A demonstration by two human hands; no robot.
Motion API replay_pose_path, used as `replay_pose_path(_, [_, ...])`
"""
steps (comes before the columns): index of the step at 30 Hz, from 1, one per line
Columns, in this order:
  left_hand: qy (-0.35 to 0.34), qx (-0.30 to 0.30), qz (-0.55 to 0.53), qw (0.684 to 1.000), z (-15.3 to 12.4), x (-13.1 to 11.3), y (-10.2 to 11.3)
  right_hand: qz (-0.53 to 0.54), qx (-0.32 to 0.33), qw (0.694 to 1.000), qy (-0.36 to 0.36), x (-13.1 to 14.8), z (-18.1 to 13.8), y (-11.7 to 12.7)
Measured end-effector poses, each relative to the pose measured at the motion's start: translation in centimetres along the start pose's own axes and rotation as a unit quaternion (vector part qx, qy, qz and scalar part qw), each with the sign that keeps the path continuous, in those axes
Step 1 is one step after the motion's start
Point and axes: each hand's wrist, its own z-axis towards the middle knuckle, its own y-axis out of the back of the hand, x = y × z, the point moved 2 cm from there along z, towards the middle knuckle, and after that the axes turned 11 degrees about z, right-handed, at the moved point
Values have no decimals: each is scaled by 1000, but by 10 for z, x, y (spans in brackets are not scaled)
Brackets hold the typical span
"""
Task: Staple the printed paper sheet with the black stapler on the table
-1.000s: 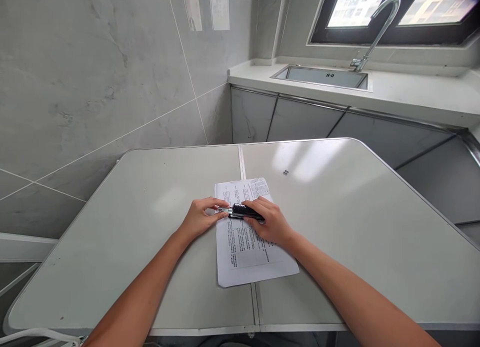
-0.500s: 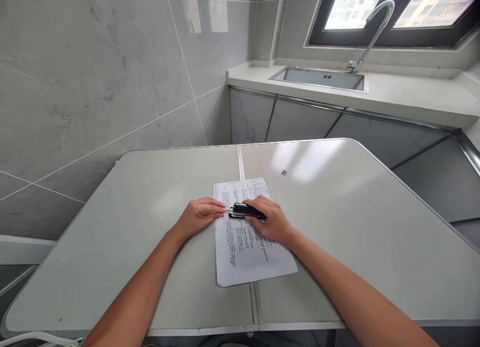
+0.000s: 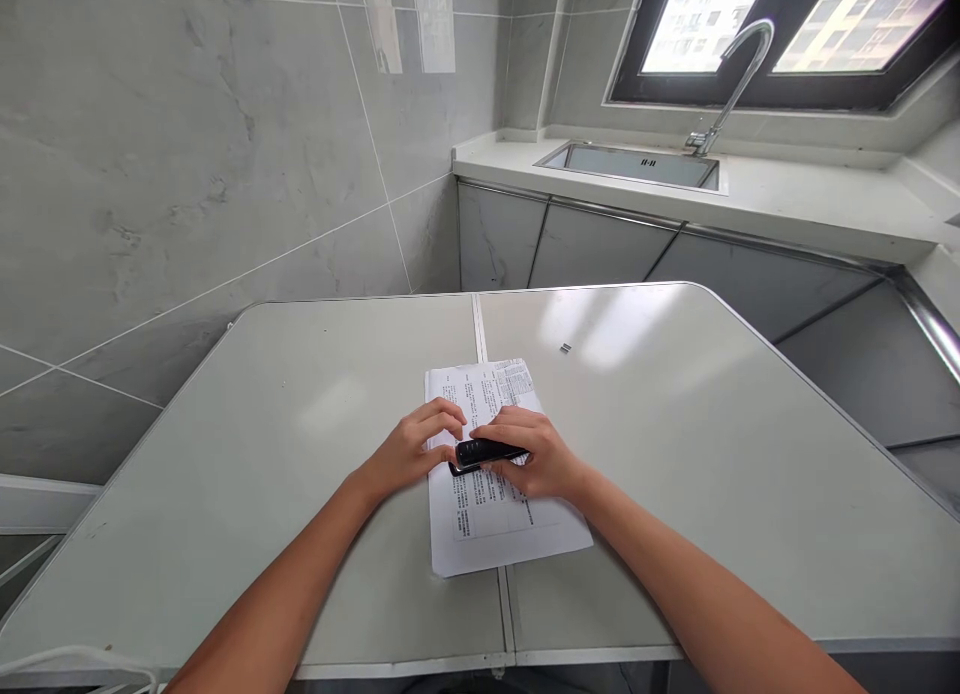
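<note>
A black stapler [image 3: 487, 452] lies sideways above a stack of printed white sheets [image 3: 510, 544], its top arm lowered near the base. My right hand [image 3: 536, 449] is closed around its right end, fingers over the top and thumb below. By the stapler's left end is my left hand [image 3: 420, 444], fingers curved and apart, the thumb touching the stapler's nose. The right hand hides the stapler's rear. Whether any staples are inside cannot be seen.
The sheets lie across the seam of a pale folding table [image 3: 360, 594]. Small grey pieces, seemingly staple strips [image 3: 565, 348], sit farther back to the right. Beyond the table is a counter [image 3: 810, 189] with a sink [image 3: 637, 166] and a tap [image 3: 742, 84]. A tiled wall [image 3: 225, 154] stands left.
The stapler has come slightly nearer to me and its arm and base are closer together. My left fingers have let go of the silvery part at its front and spread.
</note>
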Motion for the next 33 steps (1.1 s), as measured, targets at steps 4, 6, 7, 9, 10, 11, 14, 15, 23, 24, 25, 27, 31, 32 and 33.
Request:
replay_pose_path(4, [17, -47, 61, 997, 0, 3, -1, -26, -41, 999, -23, -3, 2, 6])
replay_pose_path(6, [46, -88, 123, 987, 0, 4, -3, -53, -120, 988, -82, -8, 2, 20])
replay_pose_path(7, [53, -88, 154, 983, 0, 5, -5, -71, -172, 975, -118, -12, 1, 30])
replay_pose_path(9, [38, -35, 203, 978, 1, 7, -14, -117, -269, 939, -181, -21, -3, 54])
replay_pose_path(10, [24, 5, 221, 975, 1, 8, -19, -143, -304, 920, -203, -26, -6, 67])
replay_pose_path(11, [13, 41, 235, 971, 0, 9, -24, -166, -325, 905, -221, -31, -10, 80])
replay_pose_path(14, [9, 104, 251, 962, -2, 15, -34, -197, -311, 889, -272, -46, -21, 113])
replay_pose_path(15, [14, 110, 252, 961, -3, 17, -35, -192, -288, 892, -289, -50, -25, 120])
replay_pose_path(23, [37, 92, 236, 967, -4, 25, -32, -57, -59, 959, -273, -43, -30, 121])
replay_pose_path(24, [34, 90, 233, 968, -4, 25, -32, -53, -50, 961, -268, -41, -28, 117])
replay_pose_path(25, [30, 90, 230, 969, -4, 24, -32, -51, -44, 963, -263, -39, -25, 114])
replay_pose_path(27, [23, 94, 224, 970, -4, 23, -31, -51, -37, 967, -247, -36, -21, 108])
replay_pose_path(31, [23, 106, 218, 970, -4, 20, -30, -90, 0, 975, -202, -34, -16, 99])
replay_pose_path(32, [23, 106, 216, 970, -4, 19, -29, -108, 11, 976, -191, -35, -16, 98])
replay_pose_path(33, [23, 103, 213, 971, -5, 19, -29, -129, 14, 975, -180, -36, -16, 97])
